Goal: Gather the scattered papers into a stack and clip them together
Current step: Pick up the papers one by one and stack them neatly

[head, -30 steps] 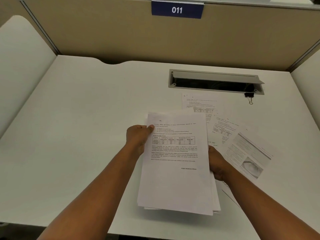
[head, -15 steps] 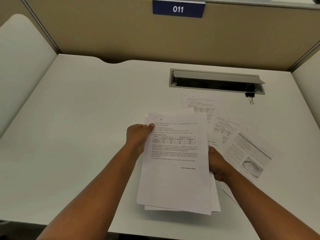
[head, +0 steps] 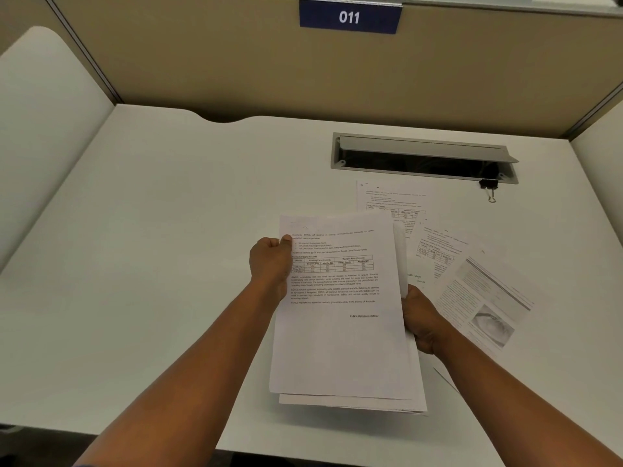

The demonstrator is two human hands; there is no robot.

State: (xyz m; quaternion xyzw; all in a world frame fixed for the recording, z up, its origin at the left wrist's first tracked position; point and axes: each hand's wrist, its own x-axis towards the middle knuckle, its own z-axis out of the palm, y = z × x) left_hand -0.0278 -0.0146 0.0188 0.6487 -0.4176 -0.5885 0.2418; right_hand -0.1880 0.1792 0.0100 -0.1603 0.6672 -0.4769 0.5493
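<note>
Still holding the stack (head: 340,308) with left hand (head: 271,261) and, it seems, right hand (head: 419,320); nothing moved, loose papers (head: 472,264) near the desk's (head: 168,230) right edge wait.

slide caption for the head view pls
Both hands hold a paper stack; loose sheets and binder clip wait.

Both hands are on a stack of papers (head: 340,332) held over the white desk (head: 151,264): left hand (head: 271,264) pinches the left edge, right hand (head: 419,318) grips the right edge. More loose sheets (head: 472,264) lie just right, binder clip (head: 489,188) by the cable slot (head: 421,156).
</note>
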